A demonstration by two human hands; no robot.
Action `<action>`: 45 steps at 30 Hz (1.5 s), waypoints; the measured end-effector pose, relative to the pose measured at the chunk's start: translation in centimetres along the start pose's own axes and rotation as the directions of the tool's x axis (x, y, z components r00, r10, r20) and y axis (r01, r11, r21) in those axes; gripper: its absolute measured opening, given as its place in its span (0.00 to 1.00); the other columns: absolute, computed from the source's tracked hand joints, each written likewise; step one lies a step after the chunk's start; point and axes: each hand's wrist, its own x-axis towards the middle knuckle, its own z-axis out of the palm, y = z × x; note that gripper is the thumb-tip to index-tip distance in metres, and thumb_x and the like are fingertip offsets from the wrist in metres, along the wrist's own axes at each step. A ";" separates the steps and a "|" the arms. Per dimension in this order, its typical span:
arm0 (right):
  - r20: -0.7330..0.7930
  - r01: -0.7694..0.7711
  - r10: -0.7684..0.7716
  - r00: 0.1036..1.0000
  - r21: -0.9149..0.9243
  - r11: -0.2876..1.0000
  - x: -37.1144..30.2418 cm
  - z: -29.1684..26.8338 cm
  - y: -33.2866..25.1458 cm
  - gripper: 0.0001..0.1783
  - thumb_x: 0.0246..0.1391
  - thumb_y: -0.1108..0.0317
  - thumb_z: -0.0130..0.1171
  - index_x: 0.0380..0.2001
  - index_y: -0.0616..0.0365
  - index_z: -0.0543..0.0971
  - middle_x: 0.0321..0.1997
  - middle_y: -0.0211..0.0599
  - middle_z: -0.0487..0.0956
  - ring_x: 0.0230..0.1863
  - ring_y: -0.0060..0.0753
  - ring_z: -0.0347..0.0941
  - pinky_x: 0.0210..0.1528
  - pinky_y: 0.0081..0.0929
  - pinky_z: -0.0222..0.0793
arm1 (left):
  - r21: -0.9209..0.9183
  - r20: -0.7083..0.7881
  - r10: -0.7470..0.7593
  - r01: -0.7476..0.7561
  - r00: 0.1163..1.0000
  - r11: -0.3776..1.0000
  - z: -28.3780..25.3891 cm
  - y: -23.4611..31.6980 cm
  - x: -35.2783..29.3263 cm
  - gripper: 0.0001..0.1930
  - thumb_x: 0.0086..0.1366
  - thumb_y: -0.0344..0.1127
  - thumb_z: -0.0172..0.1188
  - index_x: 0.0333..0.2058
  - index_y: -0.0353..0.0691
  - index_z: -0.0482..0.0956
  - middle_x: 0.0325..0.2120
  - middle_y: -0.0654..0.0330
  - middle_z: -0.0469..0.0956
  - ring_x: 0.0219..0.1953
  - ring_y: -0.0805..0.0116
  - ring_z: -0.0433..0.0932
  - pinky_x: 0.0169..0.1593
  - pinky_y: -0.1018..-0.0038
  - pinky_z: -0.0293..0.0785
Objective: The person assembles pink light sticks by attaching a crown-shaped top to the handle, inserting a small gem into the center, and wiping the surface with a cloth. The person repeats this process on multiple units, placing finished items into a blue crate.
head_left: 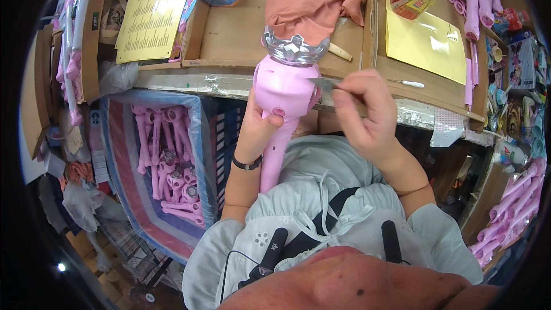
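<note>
A pink plastic toy wand [285, 89] with a bulbous head and a long handle stands tilted in front of me, its silver crown [295, 50] pointing toward the bench. My left hand [256, 129] is wrapped round it just below the head, thumb near a round hole. In my right hand [367, 112] is a small knife with a flat metal blade [324, 84], pinched between thumb and fingers. The blade's tip lies by the right side of the wand's head; whether it touches cannot be told. My fingers hide the knife's grip.
Behind the crown lies an orange cloth [307, 3] on the cardboard-topped bench [229, 37]. A white-handled screwdriver [410, 84] rests at the right edge, near a yellow sheet [425, 43]. At my left stands a plastic-lined basket [117, 138] of pink parts [163, 166].
</note>
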 end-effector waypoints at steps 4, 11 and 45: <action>0.019 -0.010 0.012 1.000 -0.096 0.995 1.6 1.1 -0.9 0.06 0.45 0.78 0.60 0.28 0.63 0.75 0.26 0.39 0.73 0.25 0.35 0.72 0.25 0.26 0.67 | 0.006 -0.006 0.012 -0.012 1.000 1.000 0.0 -0.1 0.0 0.57 0.41 0.59 0.72 0.63 0.36 0.49 0.54 0.59 0.66 0.54 0.70 0.67 0.55 0.74 0.64; 0.021 0.030 -0.027 0.999 -0.190 0.981 1.5 1.1 -0.5 0.06 0.44 0.77 0.61 0.27 0.60 0.75 0.27 0.38 0.74 0.23 0.34 0.72 0.20 0.24 0.67 | 0.000 0.008 0.001 -0.001 1.000 1.000 -0.1 0.0 0.1 0.58 0.40 0.59 0.72 0.63 0.36 0.49 0.54 0.59 0.66 0.54 0.70 0.67 0.54 0.74 0.65; 0.033 -0.055 0.059 0.998 -0.103 0.993 2.1 0.9 0.0 0.04 0.47 0.78 0.58 0.24 0.64 0.73 0.24 0.37 0.72 0.24 0.30 0.68 0.28 0.22 0.63 | 0.008 -0.001 -0.025 0.025 1.000 1.000 -0.1 -0.1 -0.1 0.58 0.39 0.59 0.72 0.62 0.36 0.49 0.51 0.60 0.68 0.51 0.71 0.69 0.51 0.75 0.67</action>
